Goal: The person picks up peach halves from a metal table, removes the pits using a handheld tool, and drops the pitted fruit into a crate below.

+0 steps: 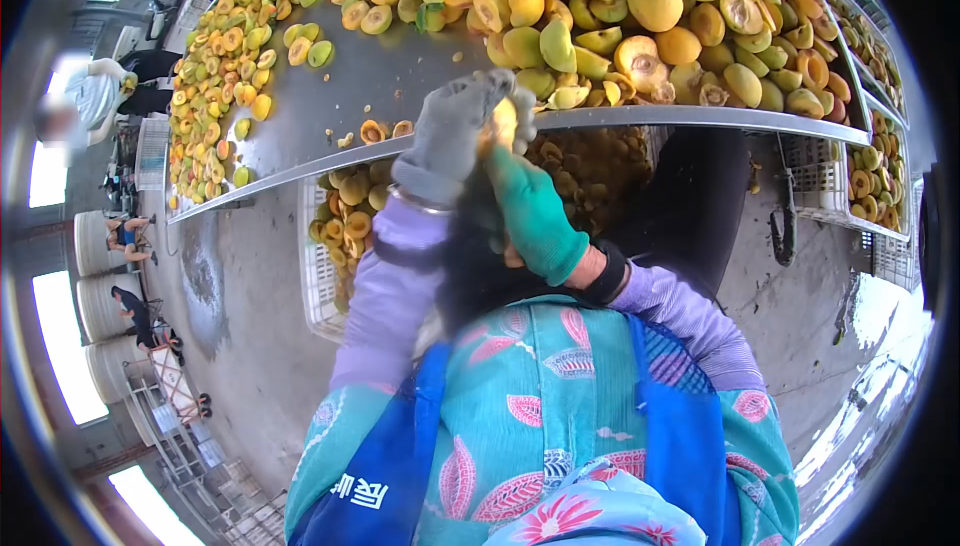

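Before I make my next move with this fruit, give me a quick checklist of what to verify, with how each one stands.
1. Both hands gloved: ok, grey glove on the left hand, green on the right hand.
2. Fruit piece held: ok, in the left hand, with the right hand up against it.
3. Tool in the right hand: cannot tell, the fingers and blur hide it.
4. Pit out of the piece: cannot tell, too blurred.
5. Bare room on the metal table: ok, beyond and to the left of the hands.
6. Table's front edge free of fruit: not ok, halves lie close to it.
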The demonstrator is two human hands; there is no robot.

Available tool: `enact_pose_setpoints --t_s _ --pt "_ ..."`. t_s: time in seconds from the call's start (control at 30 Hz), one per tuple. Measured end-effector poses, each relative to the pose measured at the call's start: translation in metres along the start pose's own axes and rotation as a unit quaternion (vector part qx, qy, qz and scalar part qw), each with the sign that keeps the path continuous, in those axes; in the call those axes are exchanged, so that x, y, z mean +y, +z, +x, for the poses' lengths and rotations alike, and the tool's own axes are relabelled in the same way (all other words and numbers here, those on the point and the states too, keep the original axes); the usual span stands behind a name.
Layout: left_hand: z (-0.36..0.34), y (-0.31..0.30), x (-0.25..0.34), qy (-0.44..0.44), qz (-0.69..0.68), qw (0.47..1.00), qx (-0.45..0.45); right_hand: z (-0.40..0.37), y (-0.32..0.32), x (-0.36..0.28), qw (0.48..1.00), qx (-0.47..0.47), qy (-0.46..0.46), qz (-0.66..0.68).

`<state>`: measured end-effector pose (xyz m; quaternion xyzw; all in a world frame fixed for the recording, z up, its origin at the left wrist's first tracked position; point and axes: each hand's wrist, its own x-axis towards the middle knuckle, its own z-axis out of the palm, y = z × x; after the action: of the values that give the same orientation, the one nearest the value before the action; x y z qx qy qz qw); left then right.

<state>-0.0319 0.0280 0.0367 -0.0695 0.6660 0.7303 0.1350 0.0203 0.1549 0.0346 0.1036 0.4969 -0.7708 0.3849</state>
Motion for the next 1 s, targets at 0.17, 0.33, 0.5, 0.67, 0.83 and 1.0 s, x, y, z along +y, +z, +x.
enact_pose_setpoints --t_s 0.17,0.33,0.5,0.67,0.83,1.0 --pt "0.023 0.010 0.024 0.079 0.357 0.929 0.063 0.025 -0.011 -0.002 0.995 -0.041 -0.090 0.030" --pt "0.045 0.006 0.018 0.141 0.362 0.921 -0.031 0.044 -0.008 0.008 0.985 0.021 -0.153 0.074" --pt "0.068 -0.015 -0.006 0.365 0.512 0.769 -0.114 0.021 -0.013 -0.012 0.992 -0.065 -0.061 0.088" --pt "0.057 -0.003 0.014 0.070 -0.012 0.964 -0.257 0.029 -0.028 -0.017 0.830 -0.353 0.076 0.424" --pt "0.022 0.006 0.005 0.040 -0.340 0.939 -0.017 0.027 -0.023 -0.018 0.747 -0.492 0.091 0.438" --pt "-0.077 -0.109 -0.015 0.058 0.297 0.916 0.265 0.016 -0.050 -0.021 0.847 -0.406 0.140 0.314"
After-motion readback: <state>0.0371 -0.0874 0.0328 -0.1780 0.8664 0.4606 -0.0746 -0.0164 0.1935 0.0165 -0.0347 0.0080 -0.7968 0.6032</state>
